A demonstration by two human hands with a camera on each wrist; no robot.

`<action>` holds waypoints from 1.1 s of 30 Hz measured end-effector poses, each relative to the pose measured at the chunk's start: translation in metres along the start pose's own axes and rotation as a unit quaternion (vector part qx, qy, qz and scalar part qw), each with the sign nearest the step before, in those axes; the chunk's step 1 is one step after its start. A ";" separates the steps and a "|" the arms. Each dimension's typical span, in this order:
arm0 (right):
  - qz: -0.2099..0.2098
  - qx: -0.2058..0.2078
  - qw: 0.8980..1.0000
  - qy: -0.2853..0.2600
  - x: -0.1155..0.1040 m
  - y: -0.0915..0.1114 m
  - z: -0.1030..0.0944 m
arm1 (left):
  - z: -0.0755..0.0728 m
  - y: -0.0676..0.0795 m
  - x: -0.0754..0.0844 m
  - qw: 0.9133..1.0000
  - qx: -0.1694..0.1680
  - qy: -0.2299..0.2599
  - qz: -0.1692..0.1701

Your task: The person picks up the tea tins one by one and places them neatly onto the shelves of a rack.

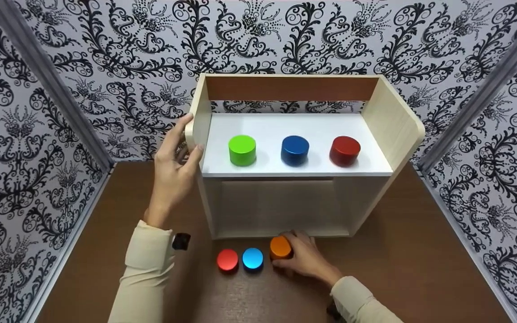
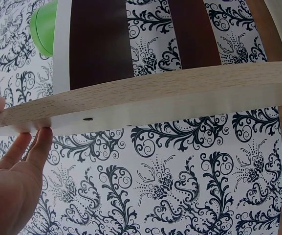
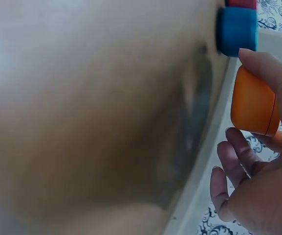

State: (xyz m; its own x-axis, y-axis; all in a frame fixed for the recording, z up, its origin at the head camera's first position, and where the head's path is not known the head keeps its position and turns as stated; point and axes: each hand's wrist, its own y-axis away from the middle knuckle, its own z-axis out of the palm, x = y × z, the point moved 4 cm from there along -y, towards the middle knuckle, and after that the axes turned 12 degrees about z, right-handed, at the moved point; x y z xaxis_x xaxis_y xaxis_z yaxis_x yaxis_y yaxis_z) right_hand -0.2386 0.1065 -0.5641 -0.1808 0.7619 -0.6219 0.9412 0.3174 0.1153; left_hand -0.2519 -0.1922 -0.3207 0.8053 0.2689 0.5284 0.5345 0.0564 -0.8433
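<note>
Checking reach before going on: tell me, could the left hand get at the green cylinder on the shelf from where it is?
Probably yes: the left hand grips the shelf's side panel, and the green cylinder stands just inside, nothing between.

Open room on the brown tabletop (image 1: 420, 269) and under the shelf.
The white shelf board (image 1: 294, 125) of the pale wooden unit (image 1: 397, 121) is partly occupied by green (image 1: 242, 150), blue (image 1: 295, 150) and red cylinders (image 1: 344, 150); the cavity below is unobstructed.
</note>
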 end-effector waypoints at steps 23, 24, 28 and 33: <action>-0.064 0.058 0.996 -0.027 -0.044 -0.052 -0.013 | -0.001 0.000 0.000 1.000 -0.008 -0.010 -0.002; -0.066 0.060 0.996 -0.025 -0.045 -0.053 -0.012 | -0.001 0.000 0.001 1.000 -0.009 -0.011 -0.003; -0.062 0.061 0.996 -0.025 -0.046 -0.059 -0.008 | -0.001 0.000 0.001 1.000 -0.009 -0.012 -0.004; -0.050 0.058 0.997 -0.019 -0.047 -0.065 -0.002 | -0.001 0.000 0.001 1.000 -0.010 -0.009 -0.005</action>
State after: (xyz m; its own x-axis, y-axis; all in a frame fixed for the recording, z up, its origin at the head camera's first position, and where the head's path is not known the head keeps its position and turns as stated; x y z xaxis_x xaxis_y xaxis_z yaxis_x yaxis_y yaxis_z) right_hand -0.2915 0.0515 -0.5411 -0.2662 0.7073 -0.6549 0.9462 0.3212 -0.0376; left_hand -0.2510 -0.1926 -0.3197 0.7954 0.2857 0.5345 0.5476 0.0390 -0.8358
